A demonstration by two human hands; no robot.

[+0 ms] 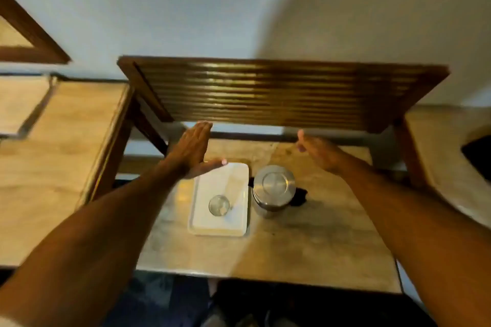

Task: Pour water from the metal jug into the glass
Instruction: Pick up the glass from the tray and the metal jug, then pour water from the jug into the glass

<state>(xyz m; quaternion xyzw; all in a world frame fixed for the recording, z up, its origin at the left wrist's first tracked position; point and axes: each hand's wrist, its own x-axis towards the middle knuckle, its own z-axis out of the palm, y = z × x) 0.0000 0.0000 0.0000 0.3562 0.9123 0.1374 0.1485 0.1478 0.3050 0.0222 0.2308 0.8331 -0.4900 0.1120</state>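
While raised above the table (305, 252) | left hand (191, 150) flat, empty | right hand (320, 152) spread, empty

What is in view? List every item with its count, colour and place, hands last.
glass: one, clear, upright on the tray
tray: one, white, on the table left of the jug
metal jug: one, silver with a dark handle, lid on, on the table right of the tray
table: one, pale stone-look top, in front of the person
slatted shelf: one, dark brown wood, above the table's far edge
left hand: one, open, raised above the tray's far end
right hand: one, open, raised beyond the jug
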